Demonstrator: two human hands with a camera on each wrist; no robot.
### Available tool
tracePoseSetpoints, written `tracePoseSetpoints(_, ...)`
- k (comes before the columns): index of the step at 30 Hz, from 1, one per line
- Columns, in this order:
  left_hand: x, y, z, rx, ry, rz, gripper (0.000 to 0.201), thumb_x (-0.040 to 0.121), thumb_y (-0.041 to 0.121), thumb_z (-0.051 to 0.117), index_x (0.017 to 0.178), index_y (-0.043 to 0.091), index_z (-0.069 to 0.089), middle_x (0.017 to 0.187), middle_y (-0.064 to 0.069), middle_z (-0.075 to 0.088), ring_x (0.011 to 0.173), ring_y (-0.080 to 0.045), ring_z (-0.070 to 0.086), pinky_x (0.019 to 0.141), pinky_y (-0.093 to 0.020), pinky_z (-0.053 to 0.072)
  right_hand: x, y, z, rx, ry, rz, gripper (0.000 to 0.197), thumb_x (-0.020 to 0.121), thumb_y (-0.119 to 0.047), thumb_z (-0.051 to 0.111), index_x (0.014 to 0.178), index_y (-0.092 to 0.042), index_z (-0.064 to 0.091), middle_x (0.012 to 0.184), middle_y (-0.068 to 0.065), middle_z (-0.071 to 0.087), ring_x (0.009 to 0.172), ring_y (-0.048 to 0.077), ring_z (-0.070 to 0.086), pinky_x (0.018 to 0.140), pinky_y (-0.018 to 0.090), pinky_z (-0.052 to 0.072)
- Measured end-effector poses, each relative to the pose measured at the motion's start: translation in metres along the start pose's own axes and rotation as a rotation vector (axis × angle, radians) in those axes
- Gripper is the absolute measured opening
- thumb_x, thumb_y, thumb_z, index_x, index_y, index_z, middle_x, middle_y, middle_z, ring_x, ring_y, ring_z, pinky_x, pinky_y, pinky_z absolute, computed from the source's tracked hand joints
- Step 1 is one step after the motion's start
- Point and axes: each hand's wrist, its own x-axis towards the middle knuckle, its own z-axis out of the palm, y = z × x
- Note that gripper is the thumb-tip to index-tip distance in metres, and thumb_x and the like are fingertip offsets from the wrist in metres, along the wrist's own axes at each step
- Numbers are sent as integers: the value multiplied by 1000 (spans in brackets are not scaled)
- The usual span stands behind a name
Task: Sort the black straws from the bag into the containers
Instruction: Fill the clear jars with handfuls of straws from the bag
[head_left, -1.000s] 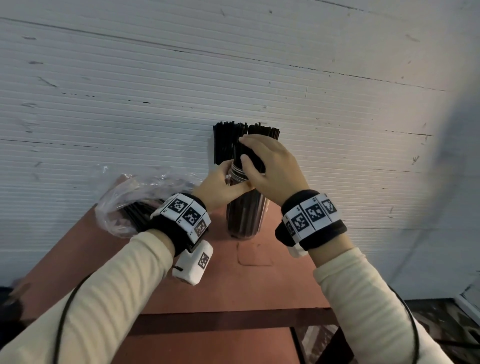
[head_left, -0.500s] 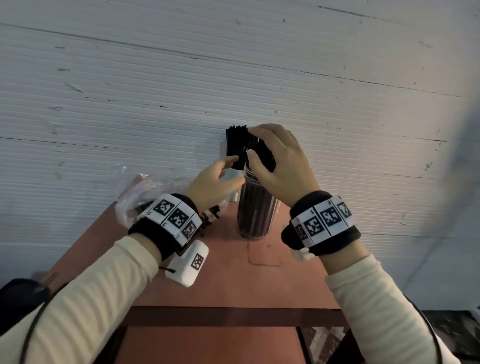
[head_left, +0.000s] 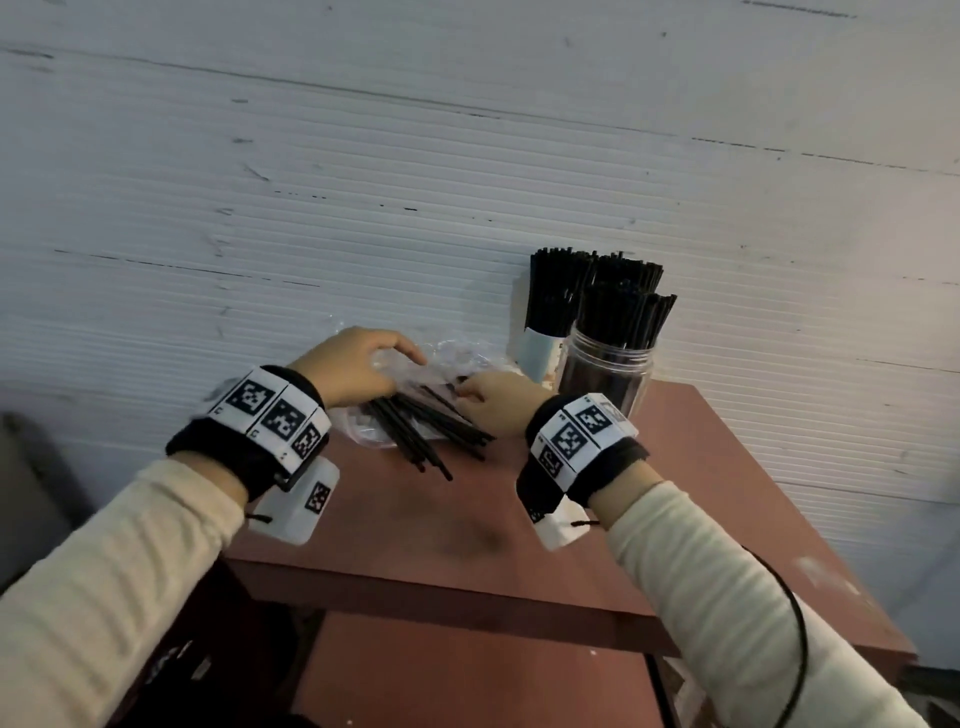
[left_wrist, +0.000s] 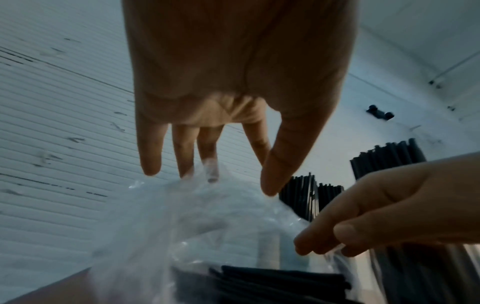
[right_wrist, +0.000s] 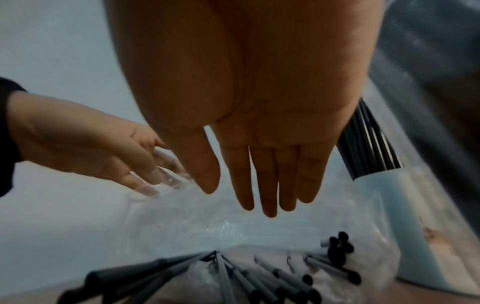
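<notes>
A clear plastic bag (head_left: 447, 358) lies at the back left of the table, and black straws (head_left: 426, 426) spill from its mouth. My left hand (head_left: 358, 364) rests on top of the bag, its straight fingers (left_wrist: 187, 172) touching the film. At the bag's mouth, just above the straws (right_wrist: 259, 283), my right hand (head_left: 488, 400) reaches with fingers (right_wrist: 267, 197) stretched out, touching the plastic (right_wrist: 207, 226). A clear jar (head_left: 605, 384) packed with upright straws (head_left: 623, 317) stands to the right. A pale cup (head_left: 540, 353) holding more straws is behind it.
Everything sits on a small red-brown table (head_left: 467, 519) pushed against a white ribbed wall (head_left: 363, 182). Bare tabletop lies in front of the bag and jar. A lower shelf (head_left: 467, 675) shows beneath the front edge.
Both hands have left the jar's straws and moved left and down to the bag. The straws in the jar now stand free.
</notes>
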Motion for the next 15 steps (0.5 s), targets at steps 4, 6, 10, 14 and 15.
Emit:
tracePoseSetpoints(4,8,-19,5,63,-86,-6,56,85,4,63,100,56,55,147,-3,43,121,-22,55,90,-36,53,19,0,11,-108,-79,58,44,101,-33,37,132,-6,52,140,11,51,127,27,47,103,31,35)
tracePoseSetpoints(6,12,-21,7,79,-81,17,59,87,1,58,101,58,52,148,-6,42,126,-19,51,89,-38,54,24,4,15,-128,-55,75,45,100,-33,40,135,-7,50,140,12,51,127,28,48,105,33,36)
tracePoseSetpoints(10,16,-21,5,19,-1,62,56,87,-7,48,116,39,60,144,-3,49,131,-21,46,74,-24,43,32,12,19,-149,-89,156,52,99,-40,42,140,-9,43,142,13,48,130,30,44,108,36,34)
tracePoseSetpoints(14,20,-23,4,-67,48,98,63,81,-15,41,114,34,63,134,-1,56,120,-15,50,75,-11,40,38,15,21,-182,-104,244,67,95,-50,46,146,-10,31,151,14,35,138,31,35,111,39,30)
tracePoseSetpoints(15,21,-24,4,-89,55,105,63,80,-15,40,113,33,64,129,2,58,114,-12,51,72,-6,38,41,16,22,-185,-104,256,68,95,-50,46,146,-10,30,151,14,35,137,31,36,112,39,31)
